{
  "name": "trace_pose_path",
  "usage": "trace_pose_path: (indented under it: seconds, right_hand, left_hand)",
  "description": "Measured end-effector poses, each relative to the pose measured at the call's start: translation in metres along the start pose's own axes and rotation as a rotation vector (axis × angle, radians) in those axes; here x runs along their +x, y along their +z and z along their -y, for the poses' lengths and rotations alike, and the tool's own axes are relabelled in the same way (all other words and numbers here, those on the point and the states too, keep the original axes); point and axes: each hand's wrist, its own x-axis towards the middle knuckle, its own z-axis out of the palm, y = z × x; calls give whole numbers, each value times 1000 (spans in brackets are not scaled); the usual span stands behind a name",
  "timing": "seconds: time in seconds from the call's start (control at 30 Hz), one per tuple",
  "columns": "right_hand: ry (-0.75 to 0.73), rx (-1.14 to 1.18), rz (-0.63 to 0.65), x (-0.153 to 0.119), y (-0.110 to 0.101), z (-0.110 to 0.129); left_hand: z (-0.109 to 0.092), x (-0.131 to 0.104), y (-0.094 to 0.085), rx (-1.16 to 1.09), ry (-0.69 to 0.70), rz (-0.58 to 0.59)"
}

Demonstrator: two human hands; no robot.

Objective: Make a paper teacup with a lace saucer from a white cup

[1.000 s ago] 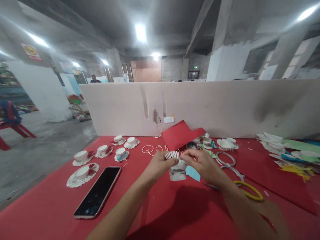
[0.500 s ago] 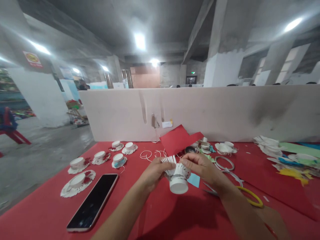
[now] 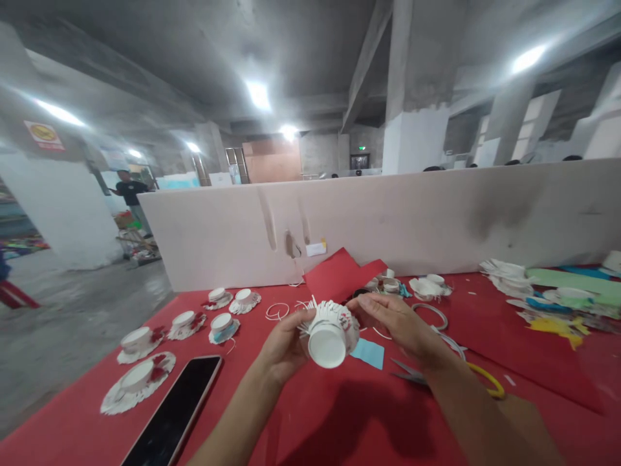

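A white paper cup (image 3: pixel 327 344) is tilted with its round end facing me, and a fringed, pleated paper brim (image 3: pixel 334 315) with red spots spreads behind it. My left hand (image 3: pixel 285 346) grips the brim at its left side, thumb on the near face. At the upper right edge of that brim, my right hand (image 3: pixel 391 318) has its fingers pinched together; the fingertips are partly hidden. Below the right hand lie a light blue paper piece (image 3: pixel 369 353) and scissors (image 3: pixel 410 372) with a yellow handle (image 3: pixel 488 380), partly covered by the forearm.
Several similar cups with brims (image 3: pixel 138 375) stand on the left of the red table (image 3: pixel 301 421), beside a phone (image 3: pixel 177 411). Red paper (image 3: pixel 334 275) and wire rings (image 3: pixel 431 316) lie farther back. Paper scraps (image 3: pixel 557 323) are piled right. A pale board (image 3: pixel 388 220) bounds the far edge.
The cup has turned and moved slightly left, its round end now facing me more. My right hand has shifted outward along the brim. The view has swung a little right.
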Motion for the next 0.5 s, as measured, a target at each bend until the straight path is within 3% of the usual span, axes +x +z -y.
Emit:
trace_pose_path:
  seconds: [0.13, 0.37, 0.5]
  right_hand:
    - [8, 172, 73, 0, 7, -2]
    - [74, 435, 90, 2, 24, -8]
    - [72, 574, 39, 6, 29, -16]
  left_hand:
    - [-3, 1, 2, -127, -41, 30]
    - [-2, 3, 3, -230, -28, -1]
    - [-1, 0, 6, -273, -16, 128]
